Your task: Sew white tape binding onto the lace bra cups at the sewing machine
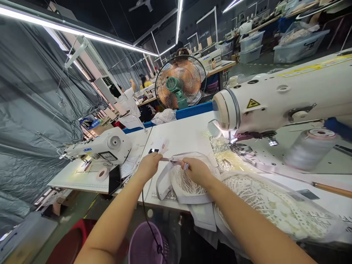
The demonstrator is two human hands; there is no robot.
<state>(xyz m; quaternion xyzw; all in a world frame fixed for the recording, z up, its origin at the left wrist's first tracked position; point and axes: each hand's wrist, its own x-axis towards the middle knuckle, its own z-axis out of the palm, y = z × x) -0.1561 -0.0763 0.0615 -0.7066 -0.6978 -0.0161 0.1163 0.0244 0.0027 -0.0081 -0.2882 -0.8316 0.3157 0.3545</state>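
A pale strap [165, 159] of a white lace bra [189, 185] is stretched between my two hands above the table. My left hand [150, 167] pinches its left end with fingers closed. Closed around the strap's other end is my right hand [197, 171], with a small light tab showing at the fingers. The bra's lace cup hangs under the right hand, and a loop of grey-white band lies to its left. More white lace fabric [261, 198] spreads across the table below the sewing machine [264, 99], partly behind my right forearm.
A thread cone [310, 148] stands on the machine bed at right. A second sewing machine [101, 148] is at left, with a tape roll [102, 173] near it. A large fan [180, 82] stands beyond the table. A purple basket [145, 244] sits below the table edge.
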